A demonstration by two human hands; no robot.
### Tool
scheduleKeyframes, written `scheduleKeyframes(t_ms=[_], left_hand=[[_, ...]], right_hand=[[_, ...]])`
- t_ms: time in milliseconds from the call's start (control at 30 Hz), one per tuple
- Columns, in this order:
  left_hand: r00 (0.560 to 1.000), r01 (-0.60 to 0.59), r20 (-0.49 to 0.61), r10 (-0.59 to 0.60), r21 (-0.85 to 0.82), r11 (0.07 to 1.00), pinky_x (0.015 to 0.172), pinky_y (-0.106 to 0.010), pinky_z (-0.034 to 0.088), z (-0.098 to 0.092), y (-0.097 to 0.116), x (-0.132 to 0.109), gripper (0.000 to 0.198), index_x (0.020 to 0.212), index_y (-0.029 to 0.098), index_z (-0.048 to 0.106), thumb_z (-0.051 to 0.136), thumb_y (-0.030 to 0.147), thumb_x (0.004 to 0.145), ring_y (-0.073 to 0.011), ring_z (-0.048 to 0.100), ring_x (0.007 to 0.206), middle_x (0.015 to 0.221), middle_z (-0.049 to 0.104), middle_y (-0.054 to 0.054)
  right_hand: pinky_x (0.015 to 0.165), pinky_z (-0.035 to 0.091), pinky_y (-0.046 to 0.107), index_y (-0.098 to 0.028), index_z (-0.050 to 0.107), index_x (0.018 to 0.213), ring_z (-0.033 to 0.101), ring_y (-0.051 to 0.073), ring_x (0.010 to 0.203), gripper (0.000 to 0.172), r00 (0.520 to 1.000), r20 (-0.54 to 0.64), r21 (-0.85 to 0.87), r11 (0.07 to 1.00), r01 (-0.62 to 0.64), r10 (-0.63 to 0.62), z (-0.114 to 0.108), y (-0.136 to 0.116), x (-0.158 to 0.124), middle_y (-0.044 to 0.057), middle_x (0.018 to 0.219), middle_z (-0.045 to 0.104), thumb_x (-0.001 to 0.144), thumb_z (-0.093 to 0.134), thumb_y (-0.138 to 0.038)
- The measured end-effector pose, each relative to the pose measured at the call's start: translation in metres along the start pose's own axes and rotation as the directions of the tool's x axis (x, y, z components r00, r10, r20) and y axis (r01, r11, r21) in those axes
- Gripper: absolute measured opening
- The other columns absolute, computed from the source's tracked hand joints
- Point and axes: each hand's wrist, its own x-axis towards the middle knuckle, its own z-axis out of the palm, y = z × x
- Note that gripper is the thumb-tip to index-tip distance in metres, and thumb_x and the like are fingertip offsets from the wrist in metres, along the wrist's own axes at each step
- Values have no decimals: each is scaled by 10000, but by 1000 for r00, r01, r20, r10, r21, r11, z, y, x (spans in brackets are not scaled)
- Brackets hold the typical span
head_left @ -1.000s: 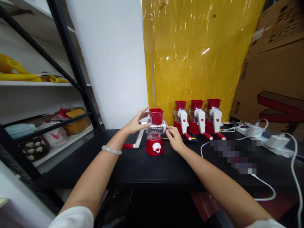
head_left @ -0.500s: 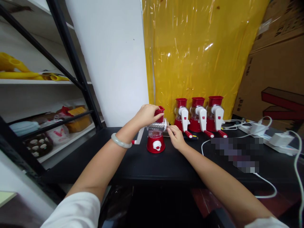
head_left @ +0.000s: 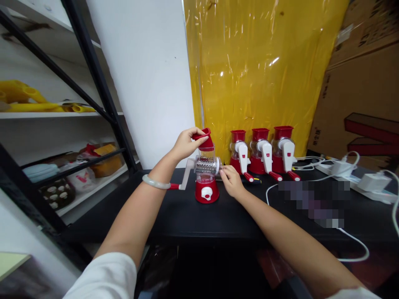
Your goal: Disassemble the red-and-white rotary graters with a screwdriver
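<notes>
A rotary drum grater [head_left: 207,192] with a red base and a white front knob stands upright on the black table. Its perforated metal drum [head_left: 205,166] lies sideways below a clear hopper, and a white crank with a red handle [head_left: 174,187] sticks out to the left. My left hand [head_left: 187,143] is closed on the rim of the red food pusher [head_left: 207,141], which sits tilted and partly raised at the top of the hopper. My right hand [head_left: 231,178] pinches the right end of the drum; its fingertips are partly hidden.
Several more items stand near: three similar red graters [head_left: 261,155] in a row by the yellow plastic sheet [head_left: 264,62]. A screwdriver [head_left: 256,181] lies before them. White cables and a power strip [head_left: 370,193] occupy the right side. A black-framed shelf [head_left: 102,112] stands left.
My left hand has lifted the red food pusher upward and tilted it, exposing the clear hopper. My right hand stays at the drum's end. The view has shifted slightly.
</notes>
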Motion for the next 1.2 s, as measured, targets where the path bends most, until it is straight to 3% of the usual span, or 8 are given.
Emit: scheduleKeyframes(t_ms=[200,400,600,700,833,933,1033,1200], left_hand=[[999,5,-45,-10,-121,993,753,-306,513,-12,4,5,156,837,178,583,685,293,863,-138,606,755,803,648,-15],[981,5,-193,1,27,1000,596,-239,431,-41,5,-2,279,663,199,432,663,200,820,-98,473,583,608,497,42],[958,30,-287,-9,67,997,562,-226,405,-63,-2,-8,415,618,210,373,739,292,795,-95,456,579,591,496,33],[950,-3,-312,18,49,999,568,-224,408,-70,-6,-8,428,627,208,382,730,354,828,-95,471,587,600,484,35],[941,-44,-328,85,130,991,669,-257,467,-80,-12,-3,338,717,197,531,624,451,920,-123,524,672,676,526,15],[946,-2,-311,93,282,959,829,-316,500,-87,-25,-2,287,829,202,629,569,452,955,-180,582,908,885,622,-37],[966,94,-257,5,372,924,902,-368,501,-88,-49,-6,236,872,203,676,606,421,925,-236,562,1096,1058,630,-75],[970,199,-201,-136,337,920,885,-383,528,-74,-98,-20,283,939,193,711,589,445,893,-239,600,1024,1037,642,-89]], right_hand=[[877,487,410,-214,664,793,602,239,944,495,1000,1,-18,1000,0,0,0,2,0,118,964,695,1038,329,-483],[888,479,401,-212,656,798,605,240,950,482,1000,15,-25,1000,2,-1,-1,2,0,117,952,691,1038,324,-466],[870,479,398,-209,642,778,596,242,928,476,1000,21,-32,999,2,-1,0,3,0,119,930,683,1034,329,-462],[878,472,390,-209,640,788,598,240,933,465,1000,18,-32,999,2,-1,0,3,0,117,936,682,1035,331,-454],[868,467,393,-215,632,824,597,241,926,413,1000,4,-14,1000,3,-3,0,3,-1,106,923,677,1032,351,-435],[846,465,400,-210,633,896,589,243,905,333,999,-42,19,1000,24,-23,1,3,-1,103,927,672,1019,403,-416],[836,461,402,-209,630,926,578,245,906,284,996,-78,19,999,38,-37,2,1,1,103,937,659,1003,443,-408],[831,463,394,-226,591,877,565,235,896,264,999,-36,-1,999,37,-37,1,-2,4,87,908,620,996,427,-395]])
